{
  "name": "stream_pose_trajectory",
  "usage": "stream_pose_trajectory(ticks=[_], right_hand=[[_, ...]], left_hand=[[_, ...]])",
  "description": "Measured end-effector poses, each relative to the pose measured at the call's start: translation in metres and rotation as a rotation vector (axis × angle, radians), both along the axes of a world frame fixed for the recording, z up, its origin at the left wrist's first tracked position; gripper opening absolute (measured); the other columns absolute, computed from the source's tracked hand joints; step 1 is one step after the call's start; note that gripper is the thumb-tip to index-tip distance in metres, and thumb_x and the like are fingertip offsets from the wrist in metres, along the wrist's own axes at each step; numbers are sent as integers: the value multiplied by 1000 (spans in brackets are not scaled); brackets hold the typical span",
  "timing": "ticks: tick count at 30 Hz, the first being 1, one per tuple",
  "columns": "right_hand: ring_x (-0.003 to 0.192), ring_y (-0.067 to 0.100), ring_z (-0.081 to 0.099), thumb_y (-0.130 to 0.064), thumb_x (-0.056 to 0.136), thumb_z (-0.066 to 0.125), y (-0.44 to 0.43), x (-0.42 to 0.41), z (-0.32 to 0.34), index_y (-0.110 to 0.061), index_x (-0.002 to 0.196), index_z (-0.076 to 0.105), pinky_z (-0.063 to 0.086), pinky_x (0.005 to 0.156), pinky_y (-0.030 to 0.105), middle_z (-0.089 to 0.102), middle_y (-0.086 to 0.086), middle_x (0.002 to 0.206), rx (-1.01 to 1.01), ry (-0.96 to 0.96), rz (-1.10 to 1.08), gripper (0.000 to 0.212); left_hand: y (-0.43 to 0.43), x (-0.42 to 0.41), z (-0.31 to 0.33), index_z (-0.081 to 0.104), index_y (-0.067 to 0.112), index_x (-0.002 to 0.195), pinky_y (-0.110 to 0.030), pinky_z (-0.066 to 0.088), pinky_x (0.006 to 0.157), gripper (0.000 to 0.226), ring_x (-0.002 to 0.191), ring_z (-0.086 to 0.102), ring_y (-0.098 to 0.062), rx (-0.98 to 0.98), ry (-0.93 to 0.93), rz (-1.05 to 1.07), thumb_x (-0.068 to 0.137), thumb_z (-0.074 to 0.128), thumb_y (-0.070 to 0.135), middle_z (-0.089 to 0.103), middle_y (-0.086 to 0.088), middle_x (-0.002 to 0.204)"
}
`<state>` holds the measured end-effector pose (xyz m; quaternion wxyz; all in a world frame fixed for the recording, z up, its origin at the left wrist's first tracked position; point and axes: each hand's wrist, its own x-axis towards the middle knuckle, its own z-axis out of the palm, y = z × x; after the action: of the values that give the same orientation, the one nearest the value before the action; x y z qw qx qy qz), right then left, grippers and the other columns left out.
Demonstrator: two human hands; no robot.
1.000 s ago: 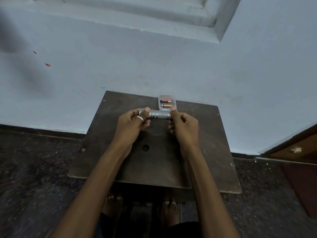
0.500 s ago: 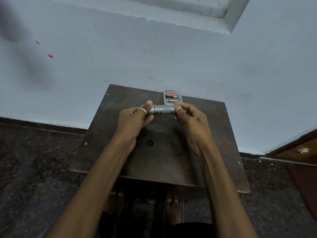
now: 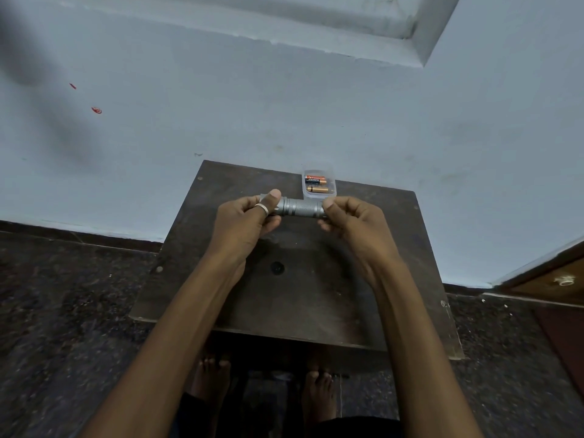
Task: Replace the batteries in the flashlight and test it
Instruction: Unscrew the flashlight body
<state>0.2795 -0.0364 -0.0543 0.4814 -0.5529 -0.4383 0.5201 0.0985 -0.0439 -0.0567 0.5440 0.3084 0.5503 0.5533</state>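
Evidently the step in hand is unscrewing the end cap, judging by the grip. The flashlight (image 3: 300, 207) is held level, lifted off the counter (image 3: 395, 248) and near its far edge. The left hand (image 3: 245, 221) is wrapped round the head end with its thumb laid along the top, and the right hand (image 3: 354, 219) pinches the tail end between thumb and curled fingers (image 3: 330, 227). To do it well, the left hand should clamp the ribbed body firmly and hold steady while the right alone turns. The barrel is best kept level over the counter, so that a loosened cap or a sliding cell drops onto the wood, not the floor. Whether the cap has begun to come free cannot be told; no open seam shows. By count: one flashlight, two hands on it, one ring (image 3: 262, 209) on the left hand, and one clear case (image 3: 319, 197) just behind the flashlight at the counter's far edge. Two batteries (image 3: 315, 179) are visible inside it, one black-and-orange and one copper, lying side by side.
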Motion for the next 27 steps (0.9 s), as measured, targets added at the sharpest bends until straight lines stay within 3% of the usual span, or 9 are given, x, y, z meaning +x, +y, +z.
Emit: stream_pose_trajectory(ticks=[5,8,10,12,15,18,20,23,27], right_hand=[[90,14,69,11,84,68,-1,3,6,-3,108,72,56,79,20,75,11,101,13,102,56,28],[90,15,70,-9,93,68,-3,1,9,-4,109,72,59,81,24,73,10,97,-42,130,57,17],[78,12,70,-27,97,66,-2,-3,8,-5,102,73,59,71,21,72,9,86,-63,41,45,25],[66,11,66,-32,98,64,-1,-7,7,-1,98,72,56,62,18,69,11,78,-54,-23,34,32],[62,11,62,-24,98,63,1,-9,6,2,96,72,56,61,17,66,11,74,-17,-25,16,27],[72,14,64,-15,97,64,1,-9,7,0,98,72,57,69,20,68,7,76,4,27,38,17],[81,16,66,-6,95,65,1,-9,7,0,106,71,58,77,23,71,9,86,11,52,64,14],[95,19,68,8,88,67,1,-7,9,1,115,69,56,91,29,73,20,106,27,83,71,29],[96,16,69,14,83,67,0,-5,11,0,113,69,57,83,22,74,13,106,54,86,93,34]], left_hand=[[1,-4,1,75,9,91,-22,59,79,20,77,66,-7,-15,-1,0,88,72,29,72,-3,86],[1,-5,1,74,8,90,-21,58,76,20,76,66,-7,-11,-21,15,88,73,27,71,-3,85],[2,-5,2,74,7,90,-20,57,75,19,75,66,-6,-8,-28,23,88,73,27,71,-3,83],[2,-6,3,74,8,89,-20,57,75,19,74,66,-6,-3,-29,23,88,73,26,71,-2,82],[1,-5,4,74,8,90,-20,57,74,18,73,66,-6,0,-31,21,89,72,26,71,-1,81],[0,-7,4,74,8,91,-20,57,76,18,76,67,-6,1,-34,26,89,72,26,71,0,81],[0,-8,4,74,8,90,-21,57,77,17,76,67,-6,2,-36,31,89,72,25,71,1,81],[-1,-10,5,74,9,90,-21,58,78,17,77,67,-5,-4,-36,39,89,72,26,71,0,83],[-1,-10,6,74,8,91,-23,58,79,19,76,67,-5,-4,-42,39,89,72,26,71,0,83]])
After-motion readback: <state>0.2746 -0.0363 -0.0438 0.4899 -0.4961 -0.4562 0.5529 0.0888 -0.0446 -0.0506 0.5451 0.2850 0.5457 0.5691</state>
